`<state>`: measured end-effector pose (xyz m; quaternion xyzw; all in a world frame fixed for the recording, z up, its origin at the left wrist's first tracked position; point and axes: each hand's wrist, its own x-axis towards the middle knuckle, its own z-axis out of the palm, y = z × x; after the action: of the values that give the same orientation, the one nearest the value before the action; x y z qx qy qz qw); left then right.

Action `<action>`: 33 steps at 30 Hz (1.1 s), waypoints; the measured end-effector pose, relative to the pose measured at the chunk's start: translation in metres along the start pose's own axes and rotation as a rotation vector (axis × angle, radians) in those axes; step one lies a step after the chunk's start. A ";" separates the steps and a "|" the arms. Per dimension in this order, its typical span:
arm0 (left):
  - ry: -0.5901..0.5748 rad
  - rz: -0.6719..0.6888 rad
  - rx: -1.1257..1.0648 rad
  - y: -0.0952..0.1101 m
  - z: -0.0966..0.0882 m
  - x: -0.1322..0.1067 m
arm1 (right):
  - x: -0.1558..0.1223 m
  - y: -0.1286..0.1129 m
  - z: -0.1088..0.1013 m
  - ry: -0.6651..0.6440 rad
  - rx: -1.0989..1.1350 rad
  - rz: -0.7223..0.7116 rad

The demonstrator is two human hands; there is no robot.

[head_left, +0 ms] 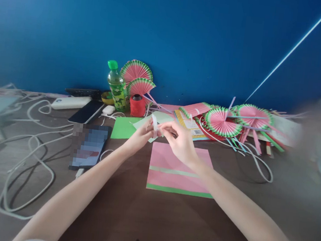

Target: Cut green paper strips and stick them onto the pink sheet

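My left hand (pixel 140 135) and my right hand (pixel 179 141) meet above the brown table, both pinching a small white strip (pixel 154 123), perhaps tape, held between their fingertips. Just under the right hand lies a pink paper sheet (pixel 172 172) with a white stripe and a green lower edge. A green paper sheet (pixel 123 128) and a pale sheet (pixel 163 117) lie right behind the hands.
Pink-and-green pleated paper fans (pixel 222 121) and loose paper strips pile at the back right; two more fans (pixel 137 71) lean on the blue wall. A green-capped bottle (pixel 116 86), a red thread spool (pixel 137 105), phones (pixel 88 147) and white cables (pixel 27 167) fill the left.
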<state>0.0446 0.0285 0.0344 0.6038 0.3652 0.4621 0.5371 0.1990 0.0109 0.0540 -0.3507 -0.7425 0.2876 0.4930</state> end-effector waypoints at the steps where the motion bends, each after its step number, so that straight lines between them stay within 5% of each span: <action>1: -0.013 0.006 0.009 0.000 0.001 0.000 | 0.001 0.000 -0.002 0.000 0.004 0.006; 13: 0.014 -0.049 -0.018 0.002 0.005 -0.003 | 0.010 -0.001 -0.018 0.059 -0.069 -0.090; 27: -0.027 -0.139 -0.368 0.010 0.008 -0.002 | 0.015 0.006 -0.023 -0.127 0.616 0.135; 33: 0.100 -0.119 -0.263 0.004 -0.008 0.001 | 0.023 -0.004 -0.037 0.005 0.807 0.097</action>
<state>0.0373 0.0310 0.0386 0.4819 0.3629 0.5028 0.6191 0.2267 0.0295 0.0822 -0.1645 -0.5511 0.5782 0.5788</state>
